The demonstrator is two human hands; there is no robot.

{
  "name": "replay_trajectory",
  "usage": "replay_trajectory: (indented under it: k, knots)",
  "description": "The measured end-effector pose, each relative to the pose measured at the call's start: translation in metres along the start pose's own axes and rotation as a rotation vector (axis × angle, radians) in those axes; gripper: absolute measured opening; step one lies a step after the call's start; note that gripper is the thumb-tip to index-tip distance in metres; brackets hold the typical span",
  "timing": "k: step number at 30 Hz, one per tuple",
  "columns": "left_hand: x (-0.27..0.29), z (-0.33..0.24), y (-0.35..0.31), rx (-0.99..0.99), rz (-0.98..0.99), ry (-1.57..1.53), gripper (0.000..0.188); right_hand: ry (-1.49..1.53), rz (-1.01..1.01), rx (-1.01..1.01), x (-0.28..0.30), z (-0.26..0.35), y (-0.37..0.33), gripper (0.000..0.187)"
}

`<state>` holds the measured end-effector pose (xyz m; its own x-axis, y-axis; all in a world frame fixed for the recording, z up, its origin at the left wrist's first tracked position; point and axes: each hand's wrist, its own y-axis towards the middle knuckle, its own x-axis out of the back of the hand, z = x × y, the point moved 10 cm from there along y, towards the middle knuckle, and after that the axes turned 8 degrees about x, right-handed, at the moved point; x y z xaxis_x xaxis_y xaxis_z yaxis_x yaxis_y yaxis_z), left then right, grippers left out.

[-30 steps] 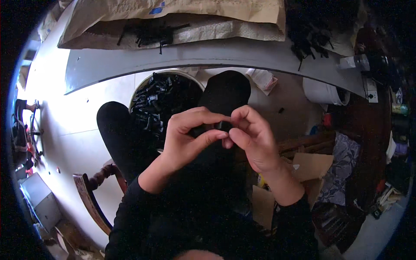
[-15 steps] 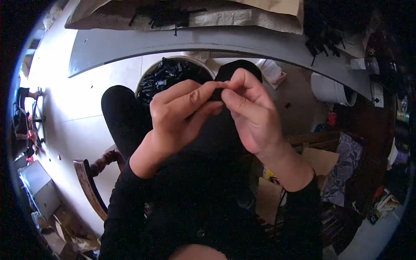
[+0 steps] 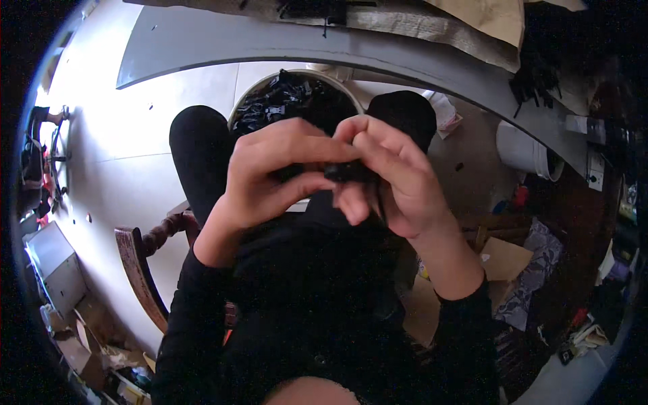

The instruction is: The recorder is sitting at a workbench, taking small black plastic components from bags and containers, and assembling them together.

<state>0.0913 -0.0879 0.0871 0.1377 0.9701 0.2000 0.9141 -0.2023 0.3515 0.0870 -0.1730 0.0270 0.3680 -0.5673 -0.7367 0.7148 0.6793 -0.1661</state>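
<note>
Above my lap, my left hand [image 3: 273, 165] and my right hand [image 3: 398, 175] meet at a small black part [image 3: 344, 171]. The thumb and fingers of the left hand pinch its left end. My right fingers close round the other end, and a thin dark strip shows below them along the palm. The part is blurred and mostly covered, so its exact kind does not show. Just beyond my hands, a round pale tub [image 3: 237, 111] between my knees holds a heap of black plastic parts [image 3: 283, 101].
Across the far side runs a grey tabletop [image 3: 223, 44] with sacking [image 3: 432, 27] and black pieces [image 3: 536, 88] on it. A white bucket [image 3: 523, 148] lies at the right. A wooden chair arm [image 3: 145, 277] curves at my left. Cardboard [image 3: 506, 260] lies near my right forearm.
Both hands have come slightly lower and nearer to me, and the black part between them has turned and shows more. My view has shifted a little, with the tabletop higher up.
</note>
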Motion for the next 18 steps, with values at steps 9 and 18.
replay_trajectory:
  k: [9, 18]
  knots:
    - [0.026, 0.009, -0.025, 0.042, -0.033, 0.069, 0.027, -0.287, -0.115, 0.048, 0.004, -0.019, 0.013, 0.026]
    - [0.028, 0.024, -0.040, 0.042, 0.312, -0.184, 0.022, -0.847, 0.385, -0.179, -0.043, -0.046, 0.021, 0.021]
